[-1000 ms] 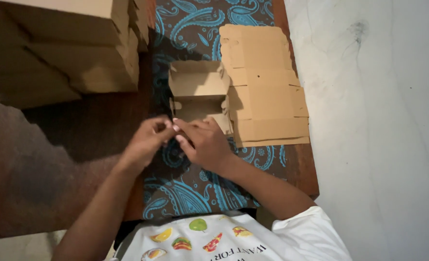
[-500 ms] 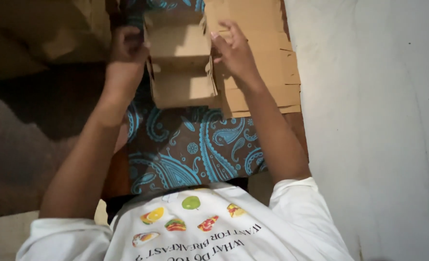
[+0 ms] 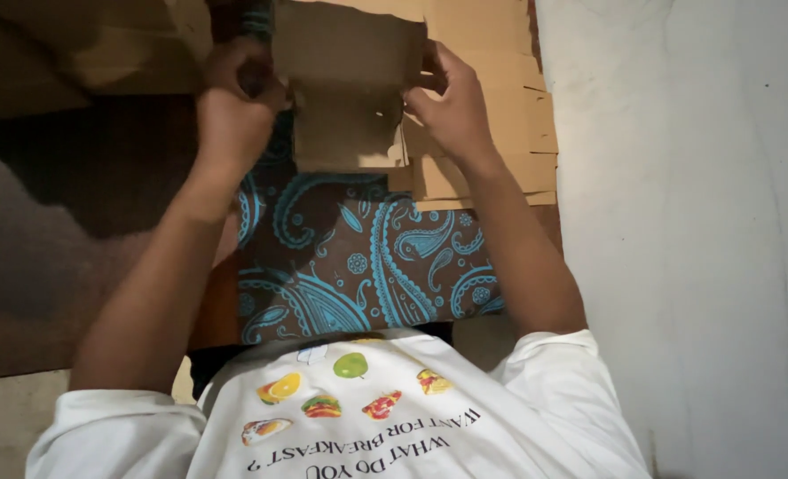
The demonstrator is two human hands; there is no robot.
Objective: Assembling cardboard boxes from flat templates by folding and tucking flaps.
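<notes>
Since the earlier frame the box (image 3: 350,84) had swung more upright, held above the paisley cloth (image 3: 358,257). Left hand (image 3: 234,111) clamped its left edge, right hand (image 3: 447,102) pinched its right flap. Beyond lay a flat cardboard stack (image 3: 500,115).

At twelve o'clock, the left hand (image 3: 230,115) and right hand (image 3: 452,111) each pinch a side of a half-folded cardboard box (image 3: 348,84). A stack of flat cardboard blanks (image 3: 500,133) lies at one o'clock, on a brown cloth with blue paisley (image 3: 350,266).
</notes>
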